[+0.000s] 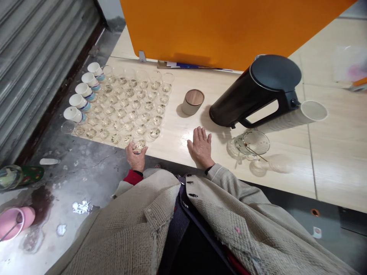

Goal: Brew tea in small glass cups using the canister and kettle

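Along the left edge of the desk (177, 142) stands a line of white cups with blue bands (77, 101). Beside them, rows of small, clear, round cups with dark flecks inside (140, 129) run from near the far edge to the near edge. In the nearest row, toward its right end, sits the clear, thin-walled cup (141, 144). The left hand (137, 157) is curled about it, fingers on one side and thumb on the other, its grip apparently closed to the cup's width. That cup should be very light, probably flexible plastic, slick if wet and easily dented or tipped; a gentle pinch low on opposite sides suits it best. The right hand (201, 147) lies flat by the near edge, grip spread, holding nothing. Beyond it stands a pale cylindrical canister with a brown wooden-looking lid (193, 102); farther right, a tall black jug (246, 89).
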`<state>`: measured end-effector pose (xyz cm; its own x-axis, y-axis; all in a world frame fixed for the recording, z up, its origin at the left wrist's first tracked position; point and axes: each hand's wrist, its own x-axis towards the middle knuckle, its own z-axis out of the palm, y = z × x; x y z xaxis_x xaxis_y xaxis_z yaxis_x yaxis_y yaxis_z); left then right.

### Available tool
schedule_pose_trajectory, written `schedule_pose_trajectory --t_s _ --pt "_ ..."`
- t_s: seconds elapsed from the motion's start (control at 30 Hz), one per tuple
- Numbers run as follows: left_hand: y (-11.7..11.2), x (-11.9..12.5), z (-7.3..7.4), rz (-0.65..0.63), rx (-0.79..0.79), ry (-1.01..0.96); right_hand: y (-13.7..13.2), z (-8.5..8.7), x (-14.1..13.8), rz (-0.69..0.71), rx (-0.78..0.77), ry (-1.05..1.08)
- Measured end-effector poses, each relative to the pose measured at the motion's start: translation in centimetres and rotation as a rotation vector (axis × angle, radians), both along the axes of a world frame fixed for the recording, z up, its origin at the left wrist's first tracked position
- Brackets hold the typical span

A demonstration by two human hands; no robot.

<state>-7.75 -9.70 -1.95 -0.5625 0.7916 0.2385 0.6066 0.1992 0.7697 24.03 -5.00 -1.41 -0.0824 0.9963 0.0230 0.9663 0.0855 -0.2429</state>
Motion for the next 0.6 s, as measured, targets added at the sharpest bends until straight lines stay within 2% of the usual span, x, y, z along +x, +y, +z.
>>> schedule_pose_trajectory --t_s 0.27,0.6 --pt "0.33 -0.42 0.24 -0.008 -0.041 -0.033 0.0 0.54 -0.13 -0.017 -0.047 -0.02" --pt "-0.33 -0.25 0.25 -0.01 -0.039 -0.027 0.02 -0.07 0.08 -0.006 -0.012 0.025"
